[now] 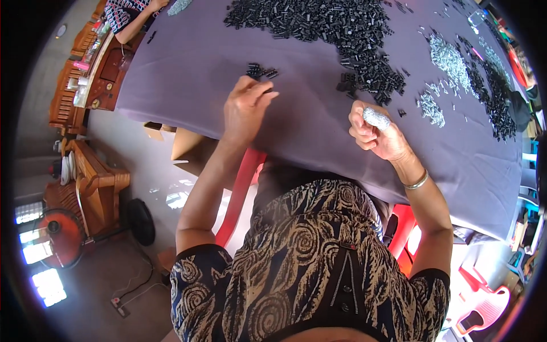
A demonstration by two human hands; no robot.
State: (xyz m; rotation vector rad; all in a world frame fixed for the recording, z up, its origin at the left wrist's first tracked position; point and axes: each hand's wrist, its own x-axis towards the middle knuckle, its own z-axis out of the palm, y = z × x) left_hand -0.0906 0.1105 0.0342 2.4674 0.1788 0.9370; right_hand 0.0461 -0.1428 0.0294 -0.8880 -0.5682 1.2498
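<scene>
Tbl (307,131) w/ grey-purple cloth carries it all. Big black pile (364,34), lots of small pcs, runs from far edge toward the middle; silvery heap (450,62) sits nearer R edge. Hands well apart, both on near-edge side: R hand (379,131) just short of pile's near tip, fingers curled, can't tell if anything's inside; L hand (248,102) beside small black cluster (261,71), fingertips bunched, grip unclear. Silver wrap (376,118) covers one R digit.
</scene>
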